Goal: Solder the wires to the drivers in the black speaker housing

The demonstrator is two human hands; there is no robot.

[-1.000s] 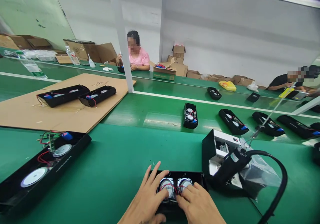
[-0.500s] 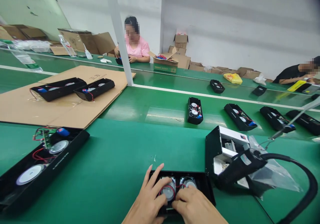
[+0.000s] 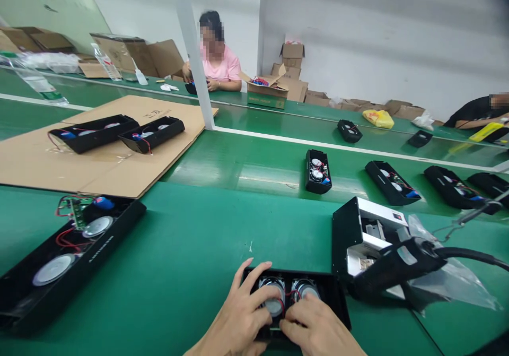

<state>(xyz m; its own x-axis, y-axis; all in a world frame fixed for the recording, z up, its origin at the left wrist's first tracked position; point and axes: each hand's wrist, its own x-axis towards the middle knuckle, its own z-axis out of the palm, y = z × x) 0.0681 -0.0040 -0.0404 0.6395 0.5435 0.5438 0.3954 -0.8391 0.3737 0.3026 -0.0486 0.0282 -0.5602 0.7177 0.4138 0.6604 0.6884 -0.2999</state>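
At the near table edge the left hand (image 3: 238,313) and right hand (image 3: 314,329) press curled fingers into a glossy black rectangular speaker shell (image 3: 296,297) holding round metal drivers, grip unchanged, beside a boxy black-and-white dispenser (image 3: 358,234).

Even, bright indoor light; wide-angle view with bent edges.

We find soft overhead light with weak shadows, the darkest lying under the long black housing (image 3: 67,250) at left. We note a pale sheen on the green belt (image 3: 258,178) mid-frame and glare on the white wall (image 3: 377,32). Straight lines bow toward the borders, and the top right corner darkens. The left hand (image 3: 242,313) and right hand (image 3: 318,329) are sharp; distant cardboard boxes (image 3: 292,75) are softer, and faces are pixelated.
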